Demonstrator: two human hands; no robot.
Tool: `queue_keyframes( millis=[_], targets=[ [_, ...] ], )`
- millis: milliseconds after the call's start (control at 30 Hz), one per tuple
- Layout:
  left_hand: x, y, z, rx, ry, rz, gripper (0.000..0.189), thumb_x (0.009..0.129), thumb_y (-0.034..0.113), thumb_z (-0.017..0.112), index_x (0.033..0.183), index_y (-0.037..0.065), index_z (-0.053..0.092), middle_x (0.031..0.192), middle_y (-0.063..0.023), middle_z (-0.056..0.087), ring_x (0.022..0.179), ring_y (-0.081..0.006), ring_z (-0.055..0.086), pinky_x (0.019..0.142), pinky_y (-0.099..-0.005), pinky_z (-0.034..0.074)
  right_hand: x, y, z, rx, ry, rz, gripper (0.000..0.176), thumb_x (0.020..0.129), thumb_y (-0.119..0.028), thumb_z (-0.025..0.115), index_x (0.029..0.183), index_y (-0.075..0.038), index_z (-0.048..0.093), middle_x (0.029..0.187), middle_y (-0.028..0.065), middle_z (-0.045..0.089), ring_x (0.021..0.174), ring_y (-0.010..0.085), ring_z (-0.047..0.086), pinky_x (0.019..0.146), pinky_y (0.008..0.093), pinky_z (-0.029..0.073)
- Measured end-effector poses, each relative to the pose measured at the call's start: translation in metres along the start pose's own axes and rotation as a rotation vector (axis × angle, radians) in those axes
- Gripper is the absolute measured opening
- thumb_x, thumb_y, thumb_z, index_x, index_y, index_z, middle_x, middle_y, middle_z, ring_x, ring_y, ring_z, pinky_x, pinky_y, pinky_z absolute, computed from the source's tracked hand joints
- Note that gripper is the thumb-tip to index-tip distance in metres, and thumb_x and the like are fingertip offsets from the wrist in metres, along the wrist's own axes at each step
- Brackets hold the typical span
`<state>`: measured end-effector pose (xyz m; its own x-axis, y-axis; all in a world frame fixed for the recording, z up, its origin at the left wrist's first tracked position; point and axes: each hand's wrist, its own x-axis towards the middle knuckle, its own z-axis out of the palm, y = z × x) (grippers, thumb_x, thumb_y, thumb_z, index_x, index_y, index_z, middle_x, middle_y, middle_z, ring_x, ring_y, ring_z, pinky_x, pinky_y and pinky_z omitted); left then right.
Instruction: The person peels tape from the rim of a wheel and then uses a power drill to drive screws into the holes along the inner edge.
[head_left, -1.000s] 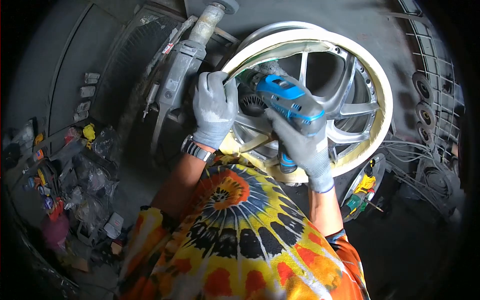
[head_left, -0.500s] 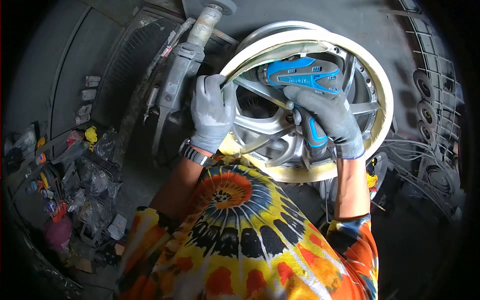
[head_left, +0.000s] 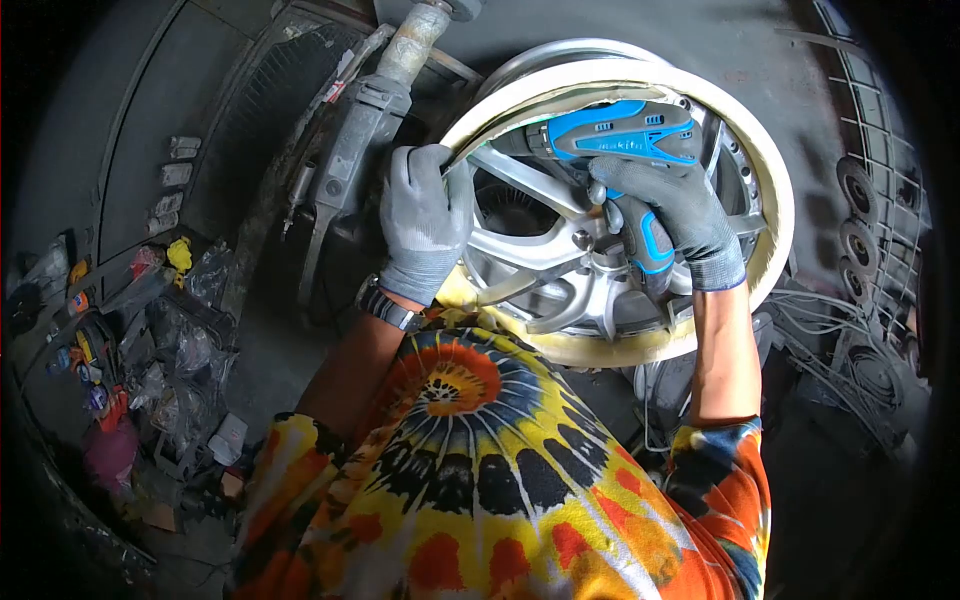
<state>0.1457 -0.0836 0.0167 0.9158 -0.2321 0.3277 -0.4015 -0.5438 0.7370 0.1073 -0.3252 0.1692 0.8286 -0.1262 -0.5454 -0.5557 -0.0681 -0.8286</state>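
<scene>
A silver multi-spoke alloy wheel rim (head_left: 535, 248) is in front of me, its outer lip wrapped in cream masking tape (head_left: 776, 205). At the upper left the tape stands away from the lip in a loose flap. My left hand (head_left: 425, 215), in a grey glove, is closed on the taped edge there; its fingertips are partly hidden. A blue and dark grey cordless drill (head_left: 625, 135) is in my gloved right hand (head_left: 680, 215), held by its grip over the spokes. Its chuck points left, toward the inside of the lip. The tool's tip is hidden.
A grey machine (head_left: 350, 150) with a wrapped shaft stands left of the wheel. Plastic bags and scraps (head_left: 185, 340) pile up at the lower left. Discs (head_left: 857, 245) hang by a wire rack (head_left: 868, 100) on the right, above coiled cables (head_left: 870, 375).
My right hand and the drill have shifted right and slightly up, so the chuck sits farther from my left hand. My left hand stays on the taped edge.
</scene>
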Motion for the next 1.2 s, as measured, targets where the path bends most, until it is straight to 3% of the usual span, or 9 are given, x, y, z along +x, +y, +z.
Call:
queue_keyframes(
  millis=[200, 267, 367, 433, 700, 767, 1200],
  targets=[
    [0.0003, 0.0008, -0.0003, -0.007, -0.002, -0.016, 0.023, 0.098, 0.017, 0.074, 0.107, -0.001, 0.063, 0.099, -0.0216, 0.062, 0.088, -0.0426, 0.062, 0.078, -0.0506, 0.052, 0.0011, 0.0012, -0.0072, -0.063, -0.026, 0.018, 0.026, 0.094, -0.018, 0.082, 0.115, -0.003, 0.077, 0.095, 0.0053, 0.077, 0.080, 0.0110, 0.068, 0.069, 0.0264, 0.056],
    [0.0004, 0.0008, -0.0008, -0.008, -0.005, -0.022, 0.023, 0.098, 0.017, 0.074, 0.107, -0.001, 0.063, 0.099, -0.0217, 0.062, 0.088, -0.0427, 0.063, 0.079, -0.0506, 0.052, 0.0025, 0.0048, -0.0056, -0.023, 0.015, 0.005, 0.027, 0.094, -0.019, 0.085, 0.117, -0.006, 0.080, 0.085, 0.0048, 0.077, 0.068, 0.0089, 0.068, 0.059, 0.0245, 0.055],
    [-0.0002, 0.0005, -0.0009, -0.008, -0.013, -0.025, 0.022, 0.095, 0.015, 0.074, 0.110, 0.003, 0.064, 0.102, -0.0190, 0.062, 0.091, -0.0418, 0.064, 0.080, -0.0509, 0.052, 0.0025, 0.0030, -0.0046, -0.017, 0.010, 0.003, 0.027, 0.093, -0.018, 0.085, 0.116, -0.006, 0.080, 0.084, 0.0044, 0.077, 0.067, 0.0089, 0.067, 0.058, 0.0245, 0.055],
    [0.0001, 0.0021, -0.0011, -0.025, -0.003, -0.032, 0.024, 0.098, 0.018, 0.074, 0.109, -0.001, 0.063, 0.100, -0.0218, 0.062, 0.089, -0.0426, 0.063, 0.080, -0.0505, 0.052, 0.0007, 0.0005, -0.0051, -0.028, 0.003, 0.035, 0.027, 0.094, -0.018, 0.083, 0.116, -0.004, 0.078, 0.086, 0.0058, 0.076, 0.068, 0.0108, 0.068, 0.060, 0.0257, 0.055],
    [-0.0001, 0.0008, -0.0011, -0.004, -0.007, -0.019, 0.023, 0.098, 0.017, 0.073, 0.108, -0.001, 0.063, 0.100, -0.0216, 0.061, 0.090, -0.0422, 0.063, 0.080, -0.0505, 0.051, 0.0027, 0.0032, -0.0074, -0.034, -0.013, 0.043, 0.026, 0.094, -0.017, 0.082, 0.114, -0.002, 0.076, 0.088, 0.0087, 0.077, 0.066, 0.0127, 0.068, 0.058, 0.0258, 0.056],
    [0.0001, 0.0012, -0.0011, -0.004, -0.009, -0.019, 0.023, 0.099, 0.017, 0.073, 0.108, -0.001, 0.063, 0.100, -0.0216, 0.061, 0.090, -0.0423, 0.063, 0.080, -0.0506, 0.051, 0.0023, 0.0037, -0.0081, -0.016, -0.019, 0.040, 0.027, 0.094, -0.022, 0.084, 0.116, -0.006, 0.080, 0.086, 0.0044, 0.078, 0.069, 0.0096, 0.068, 0.060, 0.0257, 0.054],
    [-0.0003, 0.0008, -0.0005, -0.003, 0.010, -0.004, 0.021, 0.099, 0.017, 0.072, 0.107, -0.001, 0.063, 0.099, -0.0214, 0.061, 0.088, -0.0423, 0.062, 0.079, -0.0505, 0.051, -0.0026, -0.0044, -0.0025, 0.004, 0.011, 0.061, 0.026, 0.094, -0.019, 0.083, 0.116, -0.007, 0.080, 0.086, 0.0034, 0.077, 0.071, 0.0090, 0.068, 0.062, 0.0252, 0.053]
  ],
)
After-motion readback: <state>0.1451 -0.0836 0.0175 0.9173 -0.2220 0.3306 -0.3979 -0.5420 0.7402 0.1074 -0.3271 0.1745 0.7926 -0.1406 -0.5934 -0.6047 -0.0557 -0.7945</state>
